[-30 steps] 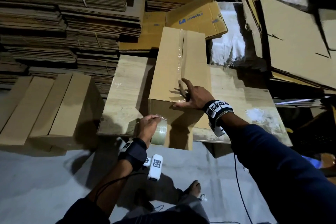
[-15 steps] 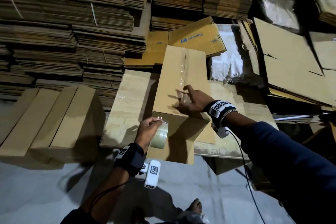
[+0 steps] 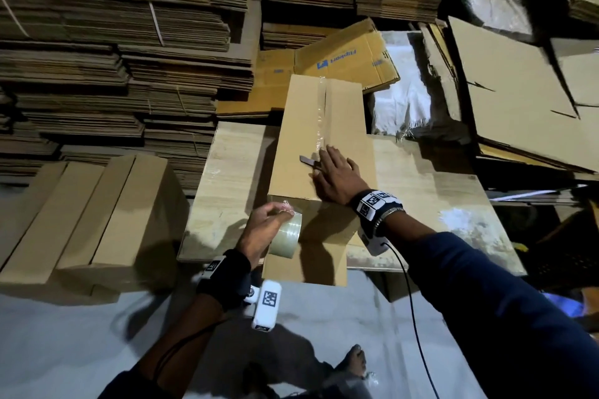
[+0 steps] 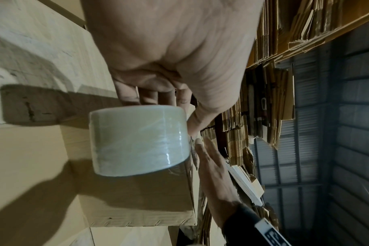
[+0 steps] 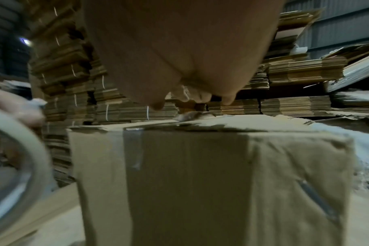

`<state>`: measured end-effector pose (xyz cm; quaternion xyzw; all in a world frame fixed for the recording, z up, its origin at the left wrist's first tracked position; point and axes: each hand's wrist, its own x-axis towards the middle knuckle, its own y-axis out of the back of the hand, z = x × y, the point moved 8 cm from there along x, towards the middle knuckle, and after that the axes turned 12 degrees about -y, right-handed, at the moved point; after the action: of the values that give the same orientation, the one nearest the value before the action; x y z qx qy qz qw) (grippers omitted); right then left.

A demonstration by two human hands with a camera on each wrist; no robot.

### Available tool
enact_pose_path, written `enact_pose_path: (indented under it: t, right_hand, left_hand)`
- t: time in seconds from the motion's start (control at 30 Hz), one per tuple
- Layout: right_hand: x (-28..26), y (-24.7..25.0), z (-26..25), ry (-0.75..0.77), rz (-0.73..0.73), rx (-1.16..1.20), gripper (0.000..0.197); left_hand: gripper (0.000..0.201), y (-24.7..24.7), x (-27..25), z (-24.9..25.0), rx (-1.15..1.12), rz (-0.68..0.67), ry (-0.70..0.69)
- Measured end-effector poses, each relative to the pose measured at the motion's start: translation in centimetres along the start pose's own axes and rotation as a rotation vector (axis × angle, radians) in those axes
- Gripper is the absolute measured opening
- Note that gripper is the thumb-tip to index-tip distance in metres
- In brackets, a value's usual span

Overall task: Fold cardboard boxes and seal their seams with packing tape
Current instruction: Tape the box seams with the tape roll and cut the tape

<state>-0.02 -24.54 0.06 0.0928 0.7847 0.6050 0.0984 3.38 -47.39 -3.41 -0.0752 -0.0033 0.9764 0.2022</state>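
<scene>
Top seam's taped; my right hand [image 3: 335, 176] lies flat on the box [image 3: 319, 136], left hand [image 3: 264, 228] gripping the tape roll [image 3: 287, 238]. Flip next, I'd guess.

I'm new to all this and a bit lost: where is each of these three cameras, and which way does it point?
Head: worn on the head, looking down at the box on the table; both forearms and a foot show.
Left wrist: looks along the left hand at the tape roll.
Right wrist: looks along the right hand over the box's near end.
Shared: all three show the box and tape roll.
</scene>
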Motion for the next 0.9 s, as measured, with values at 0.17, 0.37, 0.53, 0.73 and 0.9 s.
enact_pose_path:
  t: [0.17,0.37,0.53,0.73,0.9]
  right_hand:
    - [-3.9,0.2,-2.6,0.242,0.128,-0.066,0.062]
    - [-5.3,-2.6,0.0,0.267,0.104,-0.403,0.074]
    - [-6.3,-2.7,0.2,0.199,0.179,-0.423,0.075]
    - [-6.1,-2.8,0.4,0.114,0.182,-0.334,0.061]
    - [-6.9,-2.2,1.2,0.192,0.172,-0.316,0.063]
  left_hand:
    - [0.025,-1.3,0.1,0.8,0.034,-0.129,0.017]
    - [0.029,-1.1,0.7,-0.3,0.131,-0.123,0.081]
    - [0.028,-0.8,0.4,-2.2,0.135,-0.116,0.122]
    - [0.026,-1.0,-0.2,-2.9,0.157,-0.105,0.111]
    - [0.026,-1.6,0.1,-1.2,0.128,-0.171,0.067]
